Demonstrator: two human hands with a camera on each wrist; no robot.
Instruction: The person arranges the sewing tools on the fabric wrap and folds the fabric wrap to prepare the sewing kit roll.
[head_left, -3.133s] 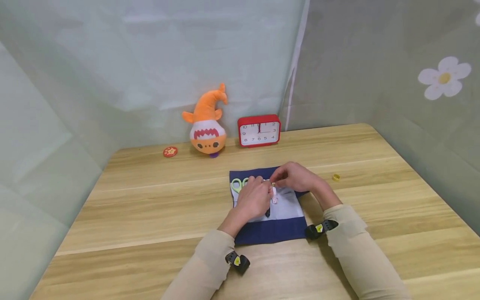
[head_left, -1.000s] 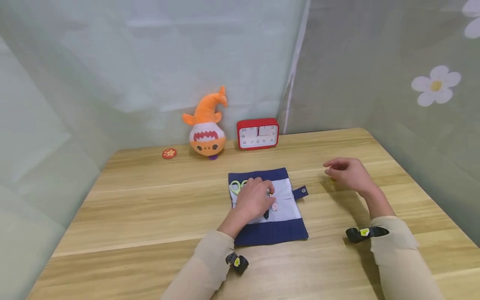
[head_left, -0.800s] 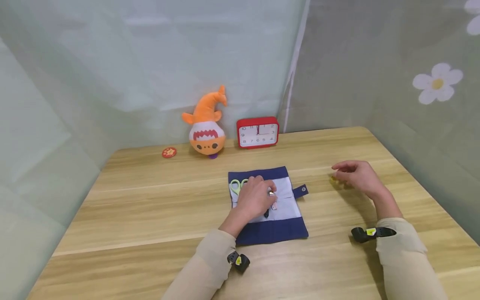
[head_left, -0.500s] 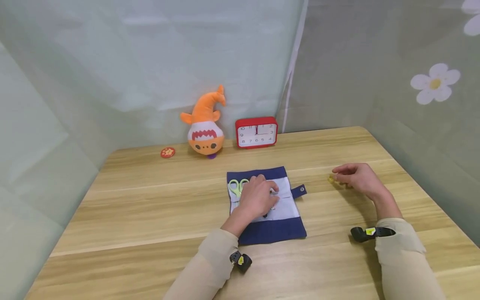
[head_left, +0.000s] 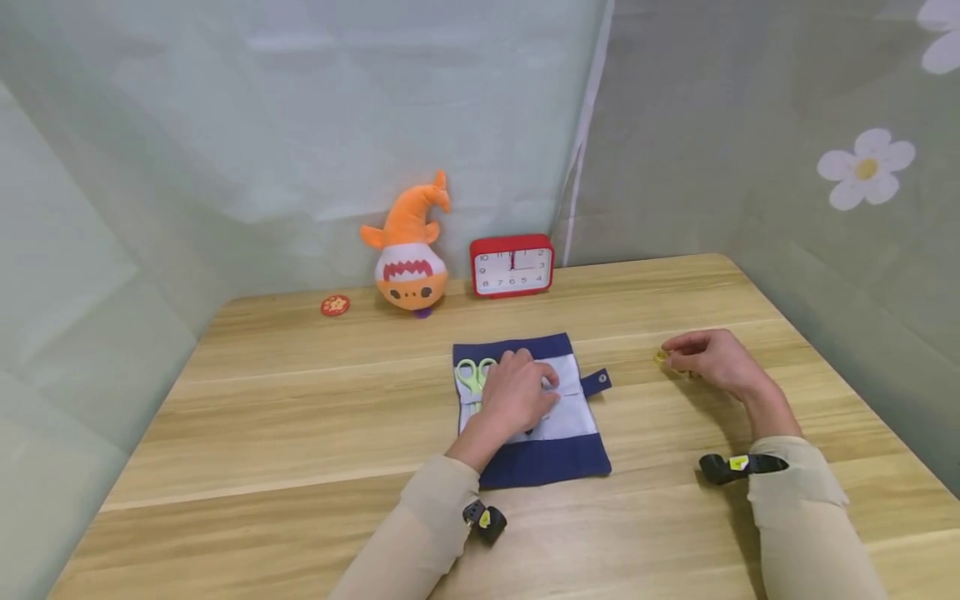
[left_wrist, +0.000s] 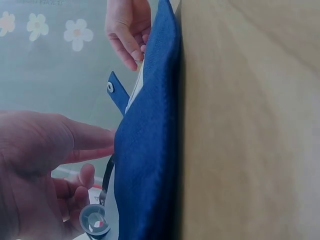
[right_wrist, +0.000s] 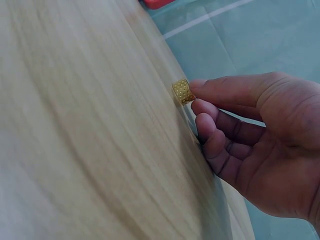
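Right hand (head_left: 708,360) is pinching the yellow ring (right_wrist: 181,92) near two o'clock from the pouch (head_left: 547,462); left hand (head_left: 516,393) is covering pouch middle, fingers loosely spread. Ring's looking light, stiff, maybe slick; I'm favouring a rim pinch.

The pouch (head_left: 551,460) looks matt cloth, the band (right_wrist: 182,91) glossy, the table (head_left: 300,417) wooden.

An orange-and-white plush shark (head_left: 409,265) and a red-framed rectangular clock (head_left: 512,267) at the back of the pale wood-grain worktop (head_left: 300,417).
From here the shark is head-down, tail up, just left of the clock; farther left lies a flat round red disc (head_left: 335,305) with a yellowish star. Pale green cloth (head_left: 315,125) hangs behind; rightward, grey cloth (head_left: 712,142) shows white-petalled flowers (head_left: 866,169).
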